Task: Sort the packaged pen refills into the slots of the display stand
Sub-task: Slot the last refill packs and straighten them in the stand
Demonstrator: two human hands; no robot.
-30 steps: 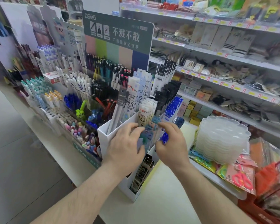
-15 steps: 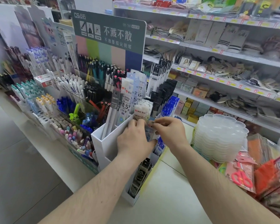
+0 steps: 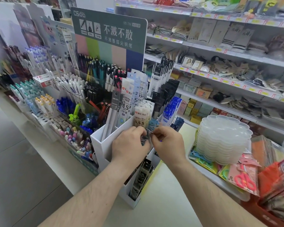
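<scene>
A white stepped display stand (image 3: 103, 145) sits on the counter with refill packs upright in its slots. My left hand (image 3: 129, 145) and my right hand (image 3: 168, 145) meet over a middle slot, fingertips pinching a clear pack of pen refills (image 3: 147, 138) between them. Just behind stand white "0.5" refill packs (image 3: 140, 117) and light blue packs (image 3: 153, 124). Taller white packs (image 3: 131, 99) fill the back slots, a grey pack (image 3: 115, 104) leans at the left, and black packs (image 3: 141, 176) lie in the lowest front slot. The held pack is mostly hidden by my fingers.
Pen displays (image 3: 59, 95) crowd the counter to the left under a green sign (image 3: 110, 31). Blue refill packs (image 3: 170, 108) stand to the right of the stand. A stack of clear plastic trays (image 3: 223, 138) and packaged scissors (image 3: 244, 181) lie at right, before stocked shelves (image 3: 220, 51).
My hands rose from lower in the stand and came together, fingertips now pinching the clear pack at the middle slot. The camera view shifted slightly.
</scene>
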